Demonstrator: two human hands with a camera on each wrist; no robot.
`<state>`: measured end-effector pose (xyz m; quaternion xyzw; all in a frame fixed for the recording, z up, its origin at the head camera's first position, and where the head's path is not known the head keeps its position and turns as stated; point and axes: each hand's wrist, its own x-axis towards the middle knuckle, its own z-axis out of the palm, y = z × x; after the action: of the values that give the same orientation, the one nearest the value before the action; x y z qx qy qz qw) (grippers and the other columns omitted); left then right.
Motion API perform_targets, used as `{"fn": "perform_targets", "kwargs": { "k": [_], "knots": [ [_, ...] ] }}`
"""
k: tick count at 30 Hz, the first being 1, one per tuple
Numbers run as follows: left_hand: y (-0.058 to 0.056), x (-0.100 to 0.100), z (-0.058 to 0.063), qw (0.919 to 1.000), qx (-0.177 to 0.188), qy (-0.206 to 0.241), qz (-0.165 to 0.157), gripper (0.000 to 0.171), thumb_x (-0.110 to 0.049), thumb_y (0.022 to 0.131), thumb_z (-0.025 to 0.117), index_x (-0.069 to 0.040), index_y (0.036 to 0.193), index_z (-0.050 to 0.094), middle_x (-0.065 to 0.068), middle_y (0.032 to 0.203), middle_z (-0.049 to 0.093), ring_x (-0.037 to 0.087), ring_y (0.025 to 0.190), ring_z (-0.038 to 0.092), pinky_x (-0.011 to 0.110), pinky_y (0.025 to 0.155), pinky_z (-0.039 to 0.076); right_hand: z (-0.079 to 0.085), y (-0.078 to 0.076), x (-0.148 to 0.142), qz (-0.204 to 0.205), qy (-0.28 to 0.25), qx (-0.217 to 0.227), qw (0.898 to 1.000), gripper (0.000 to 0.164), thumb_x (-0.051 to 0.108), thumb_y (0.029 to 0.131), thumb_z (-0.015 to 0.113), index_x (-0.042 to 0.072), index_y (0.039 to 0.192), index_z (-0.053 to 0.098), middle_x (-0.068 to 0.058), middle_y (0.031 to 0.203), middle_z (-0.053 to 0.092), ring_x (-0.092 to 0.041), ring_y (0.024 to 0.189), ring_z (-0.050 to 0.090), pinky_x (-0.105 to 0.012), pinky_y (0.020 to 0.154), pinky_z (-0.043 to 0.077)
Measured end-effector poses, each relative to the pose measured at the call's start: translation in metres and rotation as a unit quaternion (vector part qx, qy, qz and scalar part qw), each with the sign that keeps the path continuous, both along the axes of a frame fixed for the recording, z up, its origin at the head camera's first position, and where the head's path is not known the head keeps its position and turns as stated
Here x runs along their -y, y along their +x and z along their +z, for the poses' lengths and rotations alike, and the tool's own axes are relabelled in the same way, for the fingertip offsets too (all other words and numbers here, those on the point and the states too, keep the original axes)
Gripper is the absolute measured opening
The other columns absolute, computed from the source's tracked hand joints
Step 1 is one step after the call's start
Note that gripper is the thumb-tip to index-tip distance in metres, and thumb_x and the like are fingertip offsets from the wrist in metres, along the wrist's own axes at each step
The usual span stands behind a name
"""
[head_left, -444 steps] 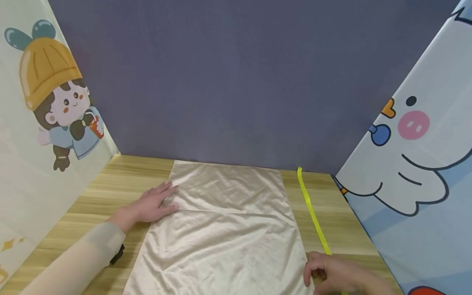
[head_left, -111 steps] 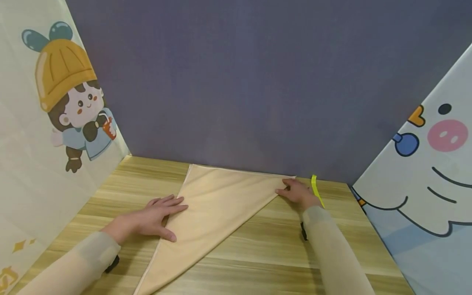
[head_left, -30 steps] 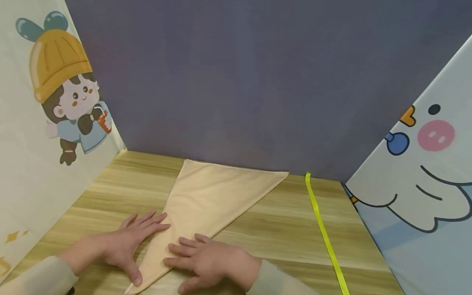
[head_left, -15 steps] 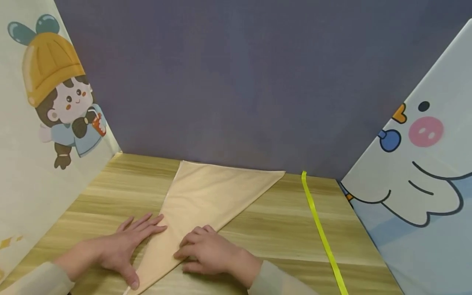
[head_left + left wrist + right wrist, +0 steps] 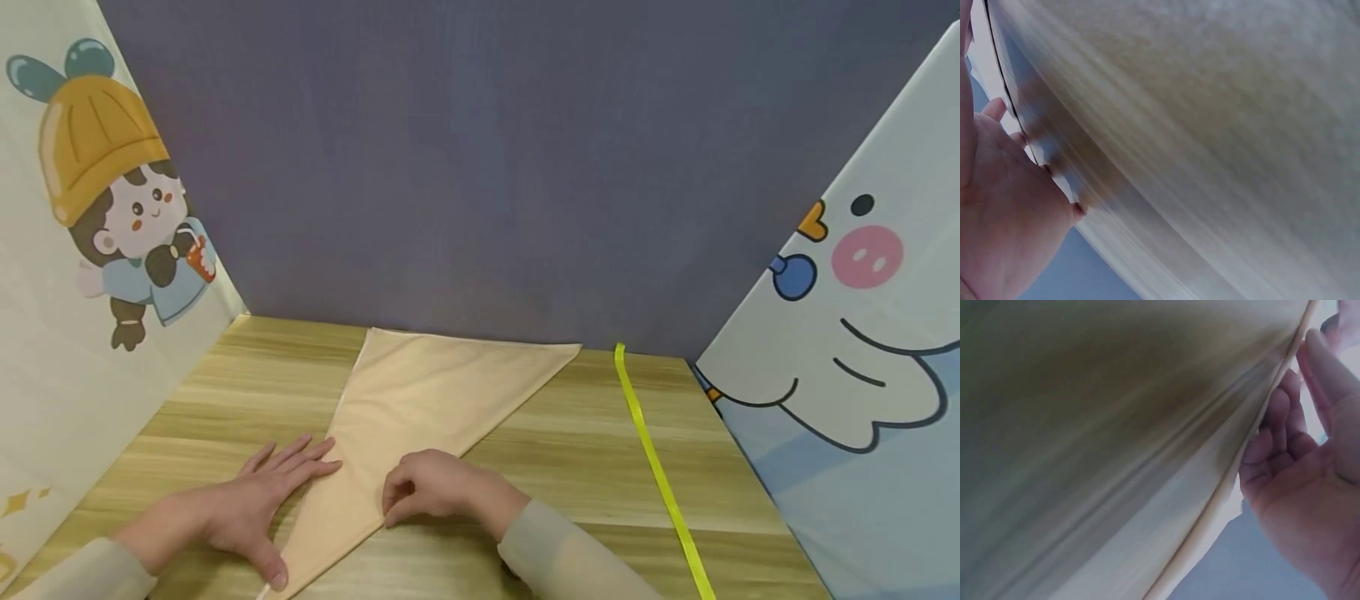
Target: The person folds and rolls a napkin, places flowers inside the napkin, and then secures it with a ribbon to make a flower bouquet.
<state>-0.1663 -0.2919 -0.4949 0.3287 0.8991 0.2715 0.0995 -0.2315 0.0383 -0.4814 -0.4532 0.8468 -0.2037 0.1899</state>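
**Near corner of the cloth (image 5: 427, 400) out of shot!**

The head view's bottom edge chops it, and the yellow ribbon (image 5: 652, 458) too. The right hand (image 5: 433, 486) covers some cloth. Left wrist view: left hand (image 5: 1010, 200) cropped, and what seems tabletop (image 5: 1210, 125), all blur!

Cloth (image 5: 420, 400) and yellow strip (image 5: 654, 458) on wood-grain table (image 5: 577, 442)

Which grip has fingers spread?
The left grip, its fingers fanned at the left edge of the beige cloth; the right grip has its fingers curled at the slanted edge.
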Motion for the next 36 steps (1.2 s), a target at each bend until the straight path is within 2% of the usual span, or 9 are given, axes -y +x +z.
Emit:
{"fn": "perform_targets", "kwargs": {
  "k": [3, 6, 9, 10, 17, 24, 29, 33, 36],
  "knots": [
    [0.001, 0.001, -0.001, 1.0, 0.007, 0.002, 0.001, 0.135, -0.071, 0.056, 0.098, -0.026, 0.169, 0.04, 0.018, 0.182, 0.022, 0.003, 0.167, -0.009, 0.078, 0.118, 0.001, -0.004, -0.007, -0.009, -0.042, -0.021, 0.038, 0.998, 0.01, 0.034, 0.098, 0.085, 0.03, 0.091, 0.079, 0.021, 0.085, 0.062, 0.005, 0.079, 0.053, -0.016, 0.076, 0.048],
    [0.001, 0.001, -0.002, 1.0, -0.003, 0.002, -0.002, 0.135, -0.073, 0.057, 0.097, -0.024, 0.169, 0.04, 0.021, 0.181, 0.022, -0.007, 0.162, -0.014, 0.049, 0.128, -0.018, -0.007, -0.013, -0.017, -0.069, -0.041, 0.051, 0.996, 0.011, 0.031, 0.096, 0.087, 0.03, 0.089, 0.079, 0.02, 0.084, 0.062, 0.004, 0.08, 0.052, -0.017, 0.077, 0.048],
    [0.0, 0.0, -0.002, 0.9999, -0.015, 0.001, -0.008, 0.136, -0.074, 0.057, 0.097, -0.023, 0.169, 0.04, 0.023, 0.18, 0.024, -0.015, 0.157, -0.019, 0.012, 0.114, -0.025, -0.008, -0.022, -0.026, -0.076, -0.051, 0.046, 0.995, 0.011, 0.03, 0.095, 0.088, 0.028, 0.088, 0.08, 0.02, 0.085, 0.064, 0.005, 0.082, 0.052, -0.017, 0.08, 0.047],
    [0.0, 0.001, -0.001, 0.9998, -0.02, 0.001, -0.01, 0.136, -0.073, 0.057, 0.097, -0.022, 0.169, 0.041, 0.024, 0.179, 0.025, -0.018, 0.155, -0.02, 0.009, 0.112, -0.024, -0.009, -0.025, -0.029, -0.076, -0.053, 0.042, 0.995, 0.01, 0.03, 0.095, 0.088, 0.028, 0.089, 0.08, 0.021, 0.086, 0.064, 0.005, 0.083, 0.052, -0.017, 0.081, 0.047],
    [0.0, 0.0, -0.002, 0.999, -0.041, -0.006, -0.015, 0.137, -0.075, 0.055, 0.096, -0.02, 0.168, 0.042, 0.025, 0.178, 0.027, -0.023, 0.151, -0.022, 0.007, 0.112, -0.025, -0.009, -0.049, -0.058, -0.113, -0.046, 0.032, 0.992, 0.009, 0.032, 0.095, 0.088, 0.032, 0.088, 0.081, 0.02, 0.089, 0.064, 0.0, 0.088, 0.051, -0.033, 0.096, 0.039],
    [0.0, 0.001, -0.005, 0.9984, -0.053, -0.016, -0.01, 0.138, -0.081, 0.055, 0.093, -0.022, 0.169, 0.041, 0.023, 0.178, 0.028, -0.009, 0.161, -0.012, 0.009, 0.114, -0.024, -0.012, -0.071, -0.089, -0.166, -0.054, 0.036, 0.984, 0.008, 0.036, 0.096, 0.087, 0.03, 0.097, 0.083, 0.013, 0.102, 0.065, -0.011, 0.106, 0.051, -0.061, 0.114, 0.031],
    [-0.001, -0.001, -0.008, 0.9979, -0.061, -0.017, -0.011, 0.139, -0.081, 0.054, 0.093, -0.021, 0.168, 0.042, 0.023, 0.178, 0.029, -0.015, 0.158, -0.016, 0.009, 0.114, -0.025, -0.011, -0.073, -0.102, -0.198, -0.02, -0.022, 0.98, 0.014, 0.041, 0.1, 0.082, 0.03, 0.107, 0.078, 0.006, 0.113, 0.064, -0.018, 0.108, 0.047, -0.059, 0.108, 0.032],
    [0.0, -0.003, -0.007, 0.9975, -0.067, -0.02, -0.01, 0.14, -0.082, 0.053, 0.092, -0.02, 0.168, 0.042, 0.024, 0.177, 0.03, -0.022, 0.153, -0.023, 0.009, 0.113, -0.025, 0.0, -0.054, -0.1, -0.154, 0.029, -0.077, 0.985, 0.043, 0.048, 0.107, 0.07, 0.03, 0.146, 0.067, -0.006, 0.154, 0.058, -0.031, 0.141, 0.05, -0.06, 0.119, 0.033],
    [0.0, -0.002, -0.006, 0.9978, -0.063, -0.019, -0.009, 0.139, -0.083, 0.054, 0.092, -0.02, 0.168, 0.042, 0.023, 0.177, 0.03, -0.023, 0.153, -0.023, 0.009, 0.113, -0.025, 0.005, -0.039, -0.096, -0.078, 0.075, -0.07, 0.992, 0.06, 0.054, 0.114, 0.052, 0.038, 0.17, 0.039, -0.004, 0.183, 0.025, -0.031, 0.171, 0.02, -0.062, 0.135, 0.017]
  ]
}}
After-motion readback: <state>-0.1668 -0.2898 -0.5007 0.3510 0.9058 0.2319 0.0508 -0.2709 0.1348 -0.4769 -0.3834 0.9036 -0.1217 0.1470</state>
